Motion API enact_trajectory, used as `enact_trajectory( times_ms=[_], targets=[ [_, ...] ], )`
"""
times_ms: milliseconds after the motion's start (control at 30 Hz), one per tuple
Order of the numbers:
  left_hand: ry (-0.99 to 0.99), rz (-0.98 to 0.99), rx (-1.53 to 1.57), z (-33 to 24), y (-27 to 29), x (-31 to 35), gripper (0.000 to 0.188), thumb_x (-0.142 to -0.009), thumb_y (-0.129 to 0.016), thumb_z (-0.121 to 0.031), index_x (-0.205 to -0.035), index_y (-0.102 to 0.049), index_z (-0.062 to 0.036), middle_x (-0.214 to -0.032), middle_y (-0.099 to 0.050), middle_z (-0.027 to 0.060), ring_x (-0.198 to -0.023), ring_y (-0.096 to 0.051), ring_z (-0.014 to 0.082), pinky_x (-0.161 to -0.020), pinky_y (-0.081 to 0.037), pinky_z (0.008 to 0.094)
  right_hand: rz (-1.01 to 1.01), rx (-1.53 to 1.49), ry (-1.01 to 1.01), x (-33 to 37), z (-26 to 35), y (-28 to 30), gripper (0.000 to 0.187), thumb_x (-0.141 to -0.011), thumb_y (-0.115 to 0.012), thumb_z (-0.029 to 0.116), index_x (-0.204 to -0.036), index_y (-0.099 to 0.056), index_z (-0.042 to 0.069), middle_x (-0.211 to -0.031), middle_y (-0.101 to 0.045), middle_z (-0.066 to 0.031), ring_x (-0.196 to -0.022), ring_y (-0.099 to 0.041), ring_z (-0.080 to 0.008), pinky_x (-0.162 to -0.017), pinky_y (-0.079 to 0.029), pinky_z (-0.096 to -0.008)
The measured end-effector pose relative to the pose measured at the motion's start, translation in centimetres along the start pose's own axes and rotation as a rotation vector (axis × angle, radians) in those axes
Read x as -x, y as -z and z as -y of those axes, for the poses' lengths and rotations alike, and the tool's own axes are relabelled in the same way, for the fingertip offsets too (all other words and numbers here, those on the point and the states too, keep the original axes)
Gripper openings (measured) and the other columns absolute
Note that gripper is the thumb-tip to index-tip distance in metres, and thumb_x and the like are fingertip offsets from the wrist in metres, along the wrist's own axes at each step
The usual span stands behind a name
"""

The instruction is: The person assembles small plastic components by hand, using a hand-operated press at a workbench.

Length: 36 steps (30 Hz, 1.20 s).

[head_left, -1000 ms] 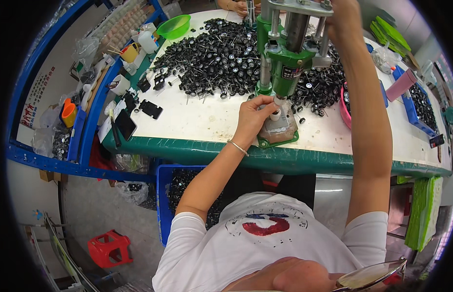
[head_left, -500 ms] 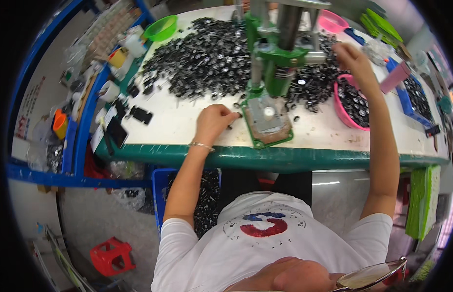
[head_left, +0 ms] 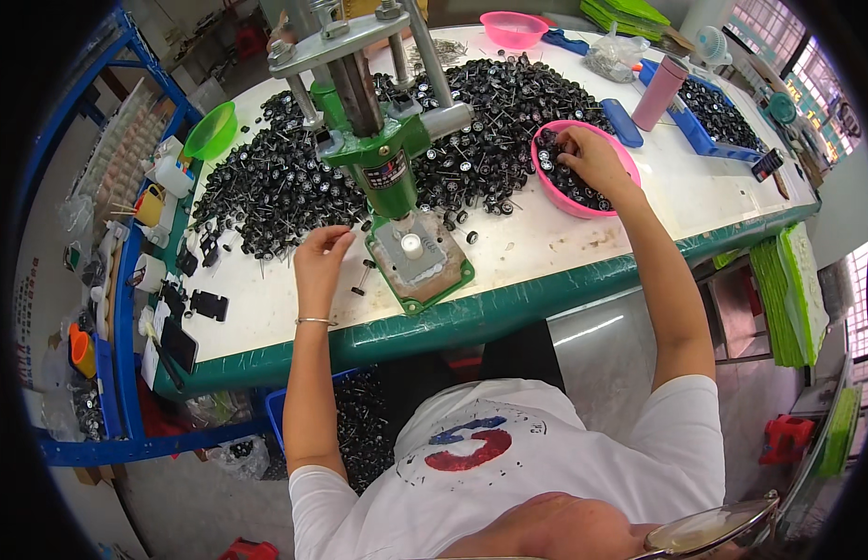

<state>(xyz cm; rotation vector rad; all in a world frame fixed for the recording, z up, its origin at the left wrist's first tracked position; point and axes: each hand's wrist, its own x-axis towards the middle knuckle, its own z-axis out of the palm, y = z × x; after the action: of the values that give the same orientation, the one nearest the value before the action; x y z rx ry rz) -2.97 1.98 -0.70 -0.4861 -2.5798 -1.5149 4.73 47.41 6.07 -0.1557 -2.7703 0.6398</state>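
My left hand (head_left: 320, 269) is over the white table, left of a green hand press (head_left: 387, 187). Its thumb and forefinger come together; whatever is between them is too small to make out. Just right of it lies a thin axle with small black wheels (head_left: 363, 278). The press base carries a grey plate with a round white peg (head_left: 411, 246). My right hand (head_left: 597, 161) reaches into a pink bowl (head_left: 583, 207) of small black wheels (head_left: 592, 198). Its fingers are bent together among the wheels, and their tips are partly hidden.
A large heap of black wheels and axles (head_left: 490, 121) spreads behind the press. Around it are a green bowl (head_left: 210, 133), another pink bowl (head_left: 514, 32), a pink bottle (head_left: 659, 93), a blue case (head_left: 621, 122) and a blue tray (head_left: 700, 140). A phone (head_left: 178, 345) lies at left.
My right hand has come down from above the heap into the pink bowl. My left hand has drawn back from the press base. The whole view has swung round.
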Motion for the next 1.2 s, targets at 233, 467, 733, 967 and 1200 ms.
enact_trajectory(
  times_ms=[233,467,733,967,1200],
  targets=[
    [0.087,-0.192,0.419,-2.3,2.5,1.6,0.013,-0.084,-0.072,-0.011,-0.094,-0.070,-0.0026,-0.093,-0.069,0.0045,-0.080,-0.062,0.0092,-0.072,-0.048,0.0218,-0.027,-0.093,-0.031,0.4,1.1,1.2,0.027,-0.079,-0.065,0.004,-0.106,-0.062,0.002,-0.081,-0.062,-0.0088,-0.077,-0.061,-0.0213,-0.071,-0.049,-0.0334],
    [0.159,0.045,0.732,-3.5,1.1,1.7,0.029,-0.082,-0.071,-0.005,-0.109,-0.065,0.0018,-0.101,-0.069,0.0073,-0.087,-0.065,0.0128,-0.081,-0.051,0.0246,-0.100,-0.071,0.079,0.1,2.7,1.7,0.023,-0.080,-0.064,0.001,-0.102,-0.069,0.004,-0.091,-0.064,-0.0097,-0.078,-0.061,-0.0200,-0.074,-0.049,-0.0309],
    [0.257,0.044,0.743,-4.9,-0.1,2.9,0.030,-0.081,-0.072,-0.001,-0.110,-0.067,0.0031,-0.098,-0.070,0.0067,-0.084,-0.064,0.0105,-0.079,-0.052,0.0230,0.306,-0.778,0.027,2.0,14.1,-4.1,0.025,-0.087,-0.066,0.014,-0.109,-0.067,0.002,-0.095,-0.069,-0.0053,-0.085,-0.064,-0.0115,-0.077,-0.051,-0.0265],
    [0.283,0.070,0.739,-5.5,-1.4,3.1,0.027,-0.083,-0.070,0.001,-0.109,-0.067,0.0049,-0.097,-0.071,0.0106,-0.089,-0.068,0.0163,-0.082,-0.053,0.0268,0.413,-0.918,0.002,3.9,17.4,-11.9,0.028,-0.087,-0.068,0.018,-0.108,-0.067,0.000,-0.090,-0.067,-0.0058,-0.081,-0.061,-0.0116,-0.074,-0.048,-0.0271],
    [0.215,0.070,0.716,-6.2,-2.1,3.4,0.022,-0.082,-0.071,-0.001,-0.104,-0.070,0.0024,-0.094,-0.070,0.0067,-0.084,-0.065,0.0120,-0.078,-0.052,0.0242,0.321,-0.874,0.028,4.6,17.1,-12.2,0.025,-0.092,-0.063,0.022,-0.111,-0.069,0.007,-0.084,-0.063,0.0004,-0.071,-0.055,-0.0084,-0.066,-0.045,-0.0248]
  ],
)
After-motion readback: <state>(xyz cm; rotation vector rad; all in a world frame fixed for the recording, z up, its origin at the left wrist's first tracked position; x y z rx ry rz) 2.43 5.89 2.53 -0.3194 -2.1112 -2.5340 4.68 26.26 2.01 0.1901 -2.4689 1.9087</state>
